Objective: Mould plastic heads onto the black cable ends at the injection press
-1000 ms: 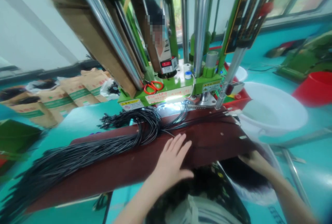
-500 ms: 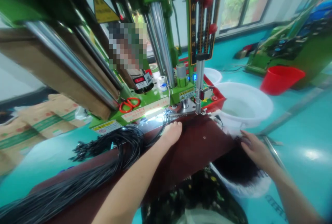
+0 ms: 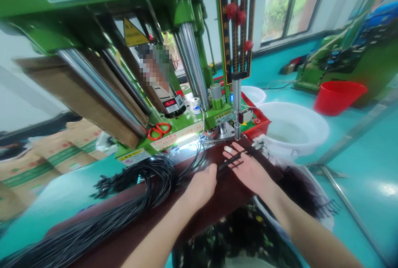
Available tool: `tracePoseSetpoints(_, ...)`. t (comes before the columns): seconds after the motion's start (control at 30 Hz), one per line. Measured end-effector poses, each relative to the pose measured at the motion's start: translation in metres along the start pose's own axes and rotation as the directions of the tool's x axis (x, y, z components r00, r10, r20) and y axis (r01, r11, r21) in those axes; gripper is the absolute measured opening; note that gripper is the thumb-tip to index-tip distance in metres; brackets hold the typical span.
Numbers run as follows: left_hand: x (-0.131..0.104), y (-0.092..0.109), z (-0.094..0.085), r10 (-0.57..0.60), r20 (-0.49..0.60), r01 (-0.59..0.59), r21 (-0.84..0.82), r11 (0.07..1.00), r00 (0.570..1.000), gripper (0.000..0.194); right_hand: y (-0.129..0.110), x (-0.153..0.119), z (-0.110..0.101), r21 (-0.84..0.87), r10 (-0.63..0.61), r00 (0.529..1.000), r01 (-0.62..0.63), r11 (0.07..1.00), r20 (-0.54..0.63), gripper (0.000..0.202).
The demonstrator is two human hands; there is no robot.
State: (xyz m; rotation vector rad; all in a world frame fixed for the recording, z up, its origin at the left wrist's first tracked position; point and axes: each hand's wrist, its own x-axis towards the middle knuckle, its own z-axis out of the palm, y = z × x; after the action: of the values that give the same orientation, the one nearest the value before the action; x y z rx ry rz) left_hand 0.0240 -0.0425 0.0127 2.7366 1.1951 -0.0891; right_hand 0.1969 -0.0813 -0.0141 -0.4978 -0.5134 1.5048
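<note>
My left hand point(image 3: 203, 183) is closed around thin black cables point(image 3: 230, 161) over the dark red tabletop point(image 3: 217, 201). Just to its right, my right hand point(image 3: 247, 170) lies palm up with its fingers stretched out, and the cables run across them. Something white covers one fingertip of that hand. Left of both hands, a thick looped bundle of black cables point(image 3: 158, 172) rests along the table's edge. A few thin strands rise from near my left hand toward the lit bed of the green press point(image 3: 186, 139).
Orange-handled scissors point(image 3: 159, 131) lie on the press base. A red-framed control panel point(image 3: 263, 119) stands at the right, beside a large white tub point(image 3: 297, 114). Dark strands fill a lined bucket point(image 3: 326, 218) beside my right forearm. A metal stand point(image 3: 348, 208) stands farther right.
My right hand has come left from the bucket to the cables beside my left hand and turned palm up. My left hand stays closed, slightly lower in view. The camera has tilted up.
</note>
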Motion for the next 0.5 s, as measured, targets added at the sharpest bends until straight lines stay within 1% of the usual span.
tracePoseSetpoints(0.07,-0.025,0.003,0.005,-0.06,0.014,0.06,-0.052,0.997,0.998,0.034,-0.011,0.003,0.009,-0.036,-0.062,0.998,0.063,0.997,0.032,0.025)
tracePoseSetpoints(0.13,-0.052,0.002,0.012,-0.056,0.045,0.061,-0.129,0.99,0.997,0.036,-0.019,-0.003,0.02,-0.114,-0.057,0.992,0.07,0.991,0.112,0.019)
tracePoseSetpoints(0.17,-0.066,0.001,0.015,-0.029,0.065,0.039,-0.164,0.986,0.997,0.035,-0.02,-0.008,0.026,-0.181,-0.031,0.987,0.059,0.982,0.154,0.014)
tracePoseSetpoints(0.23,-0.089,-0.002,0.019,0.044,0.113,-0.018,-0.226,0.974,0.993,0.029,-0.015,-0.019,0.036,-0.359,0.069,0.975,0.012,0.933,0.211,0.007)
tracePoseSetpoints(0.3,-0.104,-0.001,0.02,0.088,0.162,-0.033,-0.319,0.947,0.983,0.018,-0.003,-0.027,0.044,-0.523,0.177,0.962,-0.043,0.852,0.21,0.009)
tracePoseSetpoints(0.33,-0.108,0.002,0.019,0.102,0.189,-0.016,-0.409,0.912,0.977,0.015,0.004,-0.03,0.047,-0.575,0.213,0.957,-0.064,0.816,0.196,0.01)
tracePoseSetpoints(0.37,-0.108,0.007,0.018,0.114,0.202,0.01,-0.529,0.849,0.973,0.016,0.011,-0.032,0.049,-0.607,0.241,0.952,-0.08,0.791,0.187,0.01)
tracePoseSetpoints(0.4,-0.106,0.013,0.016,0.114,0.19,0.042,-0.662,0.748,0.975,0.021,0.018,-0.033,0.05,-0.624,0.252,0.951,-0.088,0.776,0.179,0.011)
tracePoseSetpoints(0.43,-0.101,0.02,0.015,0.089,0.157,0.07,-0.788,0.612,0.984,0.026,0.023,-0.034,0.051,-0.636,0.259,0.951,-0.094,0.766,0.171,0.012)
tracePoseSetpoints(0.47,-0.094,0.028,0.013,0.033,0.113,0.086,-0.886,0.456,0.993,0.031,0.027,-0.034,0.052,-0.641,0.259,0.953,-0.1,0.761,0.159,0.012)
tracePoseSetpoints(0.5,-0.086,0.036,0.013,-0.051,0.076,0.088,-0.947,0.308,0.996,0.034,0.029,-0.034,0.053,-0.637,0.253,0.956,-0.103,0.764,0.148,0.011)
